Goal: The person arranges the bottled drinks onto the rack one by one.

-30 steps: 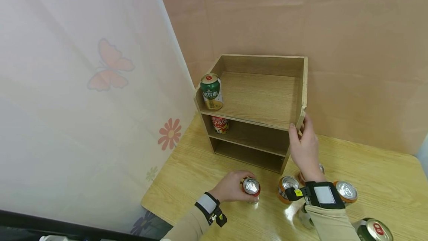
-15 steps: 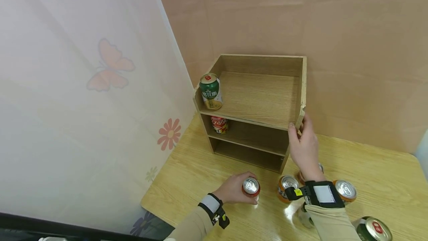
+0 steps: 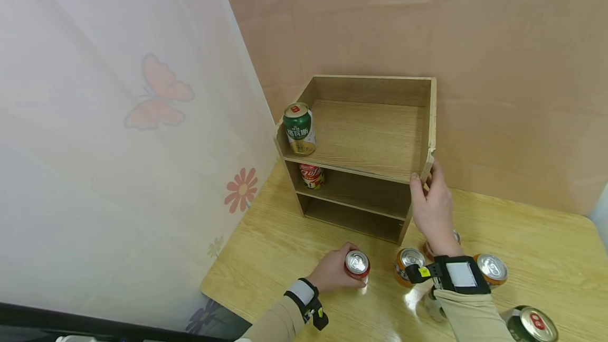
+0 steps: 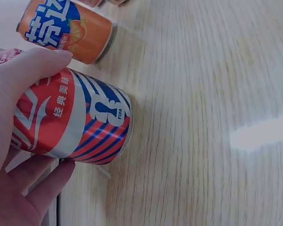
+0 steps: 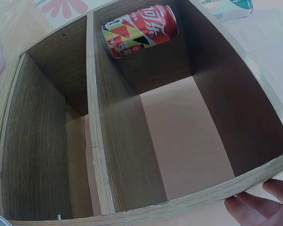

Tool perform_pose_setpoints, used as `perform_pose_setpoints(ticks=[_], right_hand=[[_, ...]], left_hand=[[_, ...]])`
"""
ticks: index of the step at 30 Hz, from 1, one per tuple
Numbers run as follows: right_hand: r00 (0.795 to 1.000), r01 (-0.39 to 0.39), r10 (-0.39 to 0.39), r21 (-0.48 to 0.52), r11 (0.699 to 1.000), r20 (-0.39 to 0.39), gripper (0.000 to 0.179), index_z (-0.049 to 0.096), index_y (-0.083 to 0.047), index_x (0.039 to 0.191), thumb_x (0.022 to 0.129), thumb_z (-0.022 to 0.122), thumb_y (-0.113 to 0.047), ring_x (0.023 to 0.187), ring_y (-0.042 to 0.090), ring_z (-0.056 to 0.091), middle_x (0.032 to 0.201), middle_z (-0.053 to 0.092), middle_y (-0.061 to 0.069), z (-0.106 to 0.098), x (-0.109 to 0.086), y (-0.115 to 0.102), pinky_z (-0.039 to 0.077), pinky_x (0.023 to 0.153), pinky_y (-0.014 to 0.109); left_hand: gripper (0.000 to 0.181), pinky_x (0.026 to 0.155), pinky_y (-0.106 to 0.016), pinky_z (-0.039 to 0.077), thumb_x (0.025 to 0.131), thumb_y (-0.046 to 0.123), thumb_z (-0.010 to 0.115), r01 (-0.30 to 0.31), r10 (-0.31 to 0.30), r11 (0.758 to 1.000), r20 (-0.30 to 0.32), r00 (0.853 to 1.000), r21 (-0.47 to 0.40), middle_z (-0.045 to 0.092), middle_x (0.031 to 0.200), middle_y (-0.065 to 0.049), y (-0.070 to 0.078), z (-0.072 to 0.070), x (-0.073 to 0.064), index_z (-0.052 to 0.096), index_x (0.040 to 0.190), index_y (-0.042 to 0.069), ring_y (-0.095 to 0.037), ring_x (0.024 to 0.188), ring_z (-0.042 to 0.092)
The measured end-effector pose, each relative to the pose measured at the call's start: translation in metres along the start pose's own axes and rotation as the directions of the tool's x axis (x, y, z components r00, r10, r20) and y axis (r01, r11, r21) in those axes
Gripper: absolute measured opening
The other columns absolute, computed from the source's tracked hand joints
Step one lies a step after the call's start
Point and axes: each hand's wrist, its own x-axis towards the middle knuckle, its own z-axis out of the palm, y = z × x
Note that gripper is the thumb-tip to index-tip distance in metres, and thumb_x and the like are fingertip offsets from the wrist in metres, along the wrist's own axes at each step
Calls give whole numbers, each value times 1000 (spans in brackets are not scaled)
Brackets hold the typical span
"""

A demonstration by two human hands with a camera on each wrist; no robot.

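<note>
One wooden table [image 3: 266, 257] bears a three-level, open-fronted wooden shelf [image 3: 375, 139]. The person's right hand [image 3: 432, 212] grips its right side panel, thumb at the front edge. The left hand [image 3: 331, 272] has thumb and fingers wrapped round a red can [image 4: 92, 120], upright before the shelf; I cannot tell whether it touches the table. A green-and-white can [image 3: 300, 130] stands top left, a red-and-yellow can [image 3: 312, 177] one level below.

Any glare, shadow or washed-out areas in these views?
Head: glare on the table beside the orange can; left wrist: a white reflection at right, print on the red can is legible; right wrist: dim compartments in the wooden shelf, the green-and-white can washed out.
</note>
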Motion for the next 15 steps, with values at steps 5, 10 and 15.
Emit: perform_pose_setpoints(ticks=[5, 10, 15], right_hand=[[1000, -8, 8, 9, 1000, 0, 57, 31, -9, 158, 107, 46, -27, 134, 42, 46, 150, 45, 22, 0, -2, 0, 44, 97, 62], [1000, -6, 6, 2, 1000, 4, 56, 31, -9, 158, 107, 46, -28, 134, 43, 46, 151, 44, 22, 0, -2, 0, 44, 96, 63], [1000, 1, -1, 3, 1000, 7, 58, 29, -8, 158, 107, 46, -28, 134, 43, 47, 151, 43, 23, 0, -1, -1, 43, 96, 63]], left_hand=[[74, 84, -23, 52, 74, 35, 92, 4, -5, 1000, -35, 999, -16, 65, 114, 14, 2, 4, -3, 54, 134, 18, 0, 101, 63], [66, 81, -23, 53, 76, 35, 91, 11, -21, 991, -70, 997, -134, 65, 111, 14, 1, 3, -2, 56, 129, 20, -1, 98, 64], [65, 82, -24, 54, 75, 41, 90, 4, -24, 991, -147, 989, -131, 66, 110, 11, 6, -12, 2, 59, 126, 17, -3, 98, 65]])
